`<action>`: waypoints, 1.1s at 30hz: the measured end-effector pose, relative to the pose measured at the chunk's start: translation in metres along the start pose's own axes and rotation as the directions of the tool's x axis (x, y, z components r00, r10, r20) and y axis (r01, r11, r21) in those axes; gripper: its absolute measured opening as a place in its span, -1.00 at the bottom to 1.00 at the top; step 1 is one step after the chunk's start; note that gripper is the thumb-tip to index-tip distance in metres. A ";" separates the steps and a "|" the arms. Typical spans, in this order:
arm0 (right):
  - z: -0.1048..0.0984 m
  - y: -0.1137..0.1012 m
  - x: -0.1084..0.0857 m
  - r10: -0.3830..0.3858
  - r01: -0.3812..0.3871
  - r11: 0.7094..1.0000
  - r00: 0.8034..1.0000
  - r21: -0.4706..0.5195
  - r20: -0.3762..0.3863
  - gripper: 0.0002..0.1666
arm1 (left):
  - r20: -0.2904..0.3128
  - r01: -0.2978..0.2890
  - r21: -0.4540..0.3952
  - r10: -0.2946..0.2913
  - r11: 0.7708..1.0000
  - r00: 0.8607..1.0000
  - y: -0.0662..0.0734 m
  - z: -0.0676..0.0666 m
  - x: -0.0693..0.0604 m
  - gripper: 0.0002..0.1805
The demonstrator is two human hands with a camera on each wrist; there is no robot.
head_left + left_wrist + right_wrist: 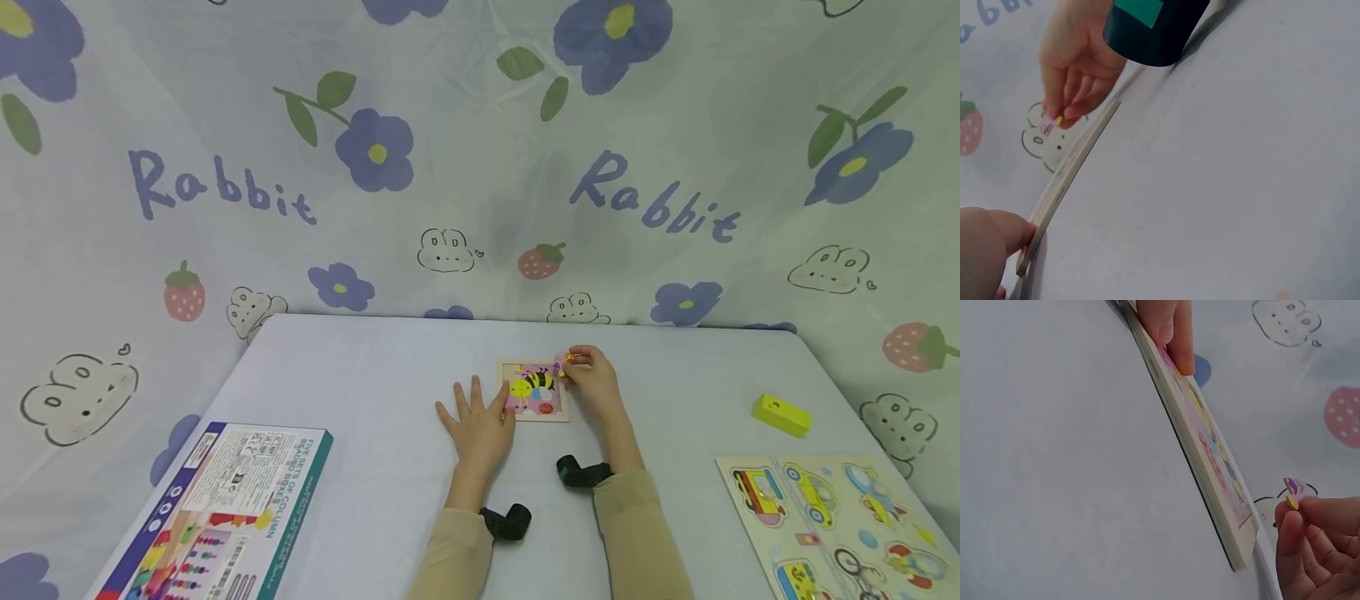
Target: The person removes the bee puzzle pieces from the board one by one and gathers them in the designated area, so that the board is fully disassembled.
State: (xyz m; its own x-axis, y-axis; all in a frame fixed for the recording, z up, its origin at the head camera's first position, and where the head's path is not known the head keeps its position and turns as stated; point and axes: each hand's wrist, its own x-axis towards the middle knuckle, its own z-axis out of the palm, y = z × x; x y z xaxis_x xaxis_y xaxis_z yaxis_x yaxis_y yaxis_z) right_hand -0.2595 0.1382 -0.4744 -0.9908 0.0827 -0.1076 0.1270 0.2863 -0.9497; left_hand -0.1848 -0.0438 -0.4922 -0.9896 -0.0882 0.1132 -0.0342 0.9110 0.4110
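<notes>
A shallow wooden tray (pixel 546 418) on the table holds bee puzzle pieces (pixel 537 385). The left hand (pixel 482 433), fingers spread wide, rests its thumb on the tray's left side. The right hand (pixel 596 383) pinches a small pink piece (pixel 1298 490) near the tray's far right corner. A printed box (pixel 243 471) lies left.

Soft, even light; hazy wrist views

Behind a white table (pixel 375 375), a pale cloth backdrop (pixel 480 196) with purple flowers (pixel 377 153), strawberries (pixel 537 263) and "Rabbit" lettering (pixel 220 179)
</notes>
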 end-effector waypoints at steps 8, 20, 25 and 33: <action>-0.011 0.005 -0.005 -0.058 0.057 0.998 0.996 -0.009 -0.060 -0.63 | -0.001 -0.003 -0.009 0.003 1.000 1.000 0.000 -0.001 -0.002 -0.54; -0.025 0.010 -0.004 0.031 -0.035 0.997 0.997 -0.062 -0.068 -0.55 | 0.006 -0.009 -0.012 0.009 1.000 1.000 -0.001 0.000 0.000 -0.54; -0.027 0.011 -0.003 0.038 -0.041 0.998 0.997 -0.050 -0.066 -0.55 | 0.014 -0.009 -0.016 0.009 1.000 1.000 -0.001 0.000 0.000 -0.53; -0.026 0.007 -0.008 0.027 -0.032 0.998 0.996 -0.059 -0.089 -0.56 | 0.015 -0.010 -0.013 0.011 1.000 1.000 -0.001 -0.001 0.000 -0.53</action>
State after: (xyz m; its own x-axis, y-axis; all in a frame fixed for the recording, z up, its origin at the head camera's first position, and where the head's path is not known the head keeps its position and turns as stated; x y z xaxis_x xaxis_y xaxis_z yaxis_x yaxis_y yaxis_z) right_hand -0.2497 0.1645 -0.4724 -0.9788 0.1746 -0.1066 0.1616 0.3398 -0.9265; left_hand -0.1844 -0.0448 -0.4919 -0.9920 -0.0724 0.1038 -0.0220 0.9064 0.4220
